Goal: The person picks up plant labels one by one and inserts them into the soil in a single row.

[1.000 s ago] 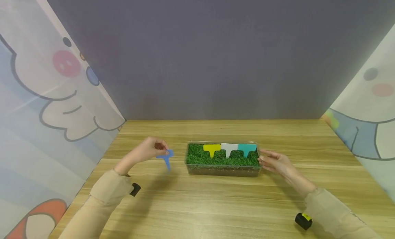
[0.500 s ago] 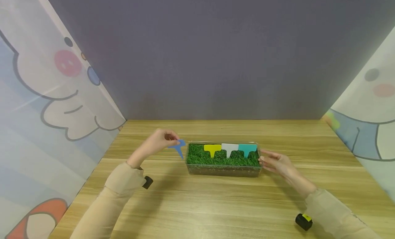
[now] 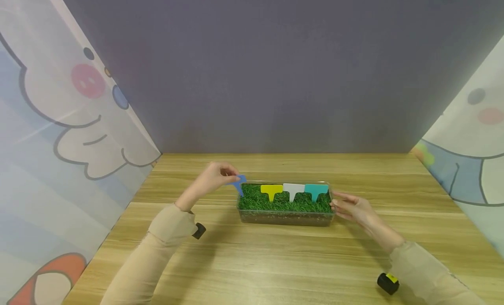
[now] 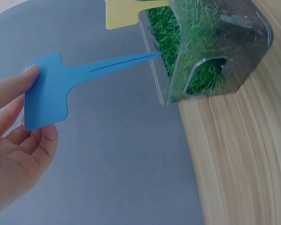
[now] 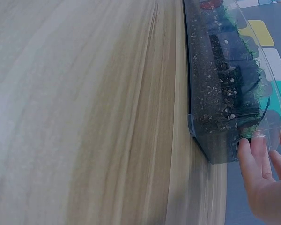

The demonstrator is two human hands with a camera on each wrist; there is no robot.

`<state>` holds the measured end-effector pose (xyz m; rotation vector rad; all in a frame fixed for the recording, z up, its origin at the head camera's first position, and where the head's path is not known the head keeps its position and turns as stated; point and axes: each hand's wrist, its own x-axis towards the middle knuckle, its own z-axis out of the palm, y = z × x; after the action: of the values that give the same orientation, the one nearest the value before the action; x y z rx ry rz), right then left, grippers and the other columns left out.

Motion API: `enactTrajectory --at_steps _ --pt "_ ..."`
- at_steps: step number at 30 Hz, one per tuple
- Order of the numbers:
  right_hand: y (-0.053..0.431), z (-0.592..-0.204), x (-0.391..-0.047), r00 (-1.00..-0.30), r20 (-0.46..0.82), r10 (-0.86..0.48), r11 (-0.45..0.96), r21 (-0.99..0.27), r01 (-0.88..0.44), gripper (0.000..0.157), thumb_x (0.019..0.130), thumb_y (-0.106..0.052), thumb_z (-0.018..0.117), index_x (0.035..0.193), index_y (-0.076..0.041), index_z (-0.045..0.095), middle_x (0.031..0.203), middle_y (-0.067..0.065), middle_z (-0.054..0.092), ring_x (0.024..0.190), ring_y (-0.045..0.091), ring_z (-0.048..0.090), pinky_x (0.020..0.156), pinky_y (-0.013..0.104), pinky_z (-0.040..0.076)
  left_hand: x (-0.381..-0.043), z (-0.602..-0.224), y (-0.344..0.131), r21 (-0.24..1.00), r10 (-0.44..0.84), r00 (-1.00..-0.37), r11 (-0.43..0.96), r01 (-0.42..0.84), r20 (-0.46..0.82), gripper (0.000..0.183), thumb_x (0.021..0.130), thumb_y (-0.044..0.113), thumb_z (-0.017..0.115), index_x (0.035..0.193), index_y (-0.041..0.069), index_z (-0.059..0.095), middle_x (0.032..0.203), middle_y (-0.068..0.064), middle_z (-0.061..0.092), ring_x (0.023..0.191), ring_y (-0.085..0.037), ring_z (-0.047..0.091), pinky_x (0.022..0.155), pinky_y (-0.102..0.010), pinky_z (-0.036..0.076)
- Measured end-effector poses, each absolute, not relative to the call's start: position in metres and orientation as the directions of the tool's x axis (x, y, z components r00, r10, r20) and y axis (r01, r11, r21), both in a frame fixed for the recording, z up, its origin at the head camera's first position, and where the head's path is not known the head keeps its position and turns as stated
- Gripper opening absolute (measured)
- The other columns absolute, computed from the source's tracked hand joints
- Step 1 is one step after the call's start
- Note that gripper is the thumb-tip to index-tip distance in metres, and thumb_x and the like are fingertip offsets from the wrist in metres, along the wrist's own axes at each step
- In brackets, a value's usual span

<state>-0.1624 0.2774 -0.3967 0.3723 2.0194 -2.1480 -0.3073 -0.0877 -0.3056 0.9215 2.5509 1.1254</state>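
My left hand (image 3: 212, 180) pinches the head of a blue T-shaped plant label (image 4: 47, 93) between thumb and fingers. The label's pointed stem slants down over the left end of a clear plastic planter box (image 3: 285, 217), its tip right at the grass (image 3: 252, 195). Yellow (image 3: 271, 189), white (image 3: 293, 189) and teal (image 3: 316, 189) labels of the same shape stand upright in a row in the grass. My right hand (image 3: 354, 208) rests its nearly straight fingers against the planter's right end; the right wrist view shows the fingertips (image 5: 244, 145) at the end wall.
The planter stands on a wood-grain table (image 3: 291, 257), with dark soil (image 5: 215, 84) showing through its side. A grey wall (image 3: 283, 77) rises behind the table. Cartoon-printed panels flank it at left (image 3: 31, 187) and right (image 3: 468, 165). A black wrist camera (image 3: 387, 283) hangs under the right sleeve.
The left hand has carried the blue label rightward and away from me, from beside the planter to over its left end. The right hand and planter have stayed in place.
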Motion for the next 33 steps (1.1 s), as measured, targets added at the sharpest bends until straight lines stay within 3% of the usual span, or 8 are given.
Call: enactTrajectory --at_steps 7,33 --pt "0.278 -0.397 -0.162 -0.957 -0.289 0.038 -0.060 -0.956 0.286 0.064 0.086 -0.018 0.058 0.134 0.006 0.023 0.094 -0.004 0.064 0.088 0.007 0.061 0.082 0.024 0.047 -0.309 -0.312 -0.077 0.722 0.628 -0.774 0.498 0.481 0.082 0.011 0.080 0.016 0.066 0.087 0.008 0.068 0.080 -0.001 0.063 0.070 -0.019 0.054 0.059 -0.027 0.044" --pt "0.278 -0.398 -0.163 -0.955 -0.293 0.054 -0.037 -0.956 0.292 0.065 0.085 -0.019 0.059 0.135 0.004 0.025 0.099 0.000 0.063 0.087 0.007 0.060 0.082 0.025 0.047 -0.315 -0.336 -0.059 0.698 0.688 -0.711 0.436 0.568 0.148 0.006 0.078 0.010 0.067 0.081 0.005 0.068 0.078 -0.001 0.060 0.067 -0.011 0.053 0.062 -0.025 0.045"
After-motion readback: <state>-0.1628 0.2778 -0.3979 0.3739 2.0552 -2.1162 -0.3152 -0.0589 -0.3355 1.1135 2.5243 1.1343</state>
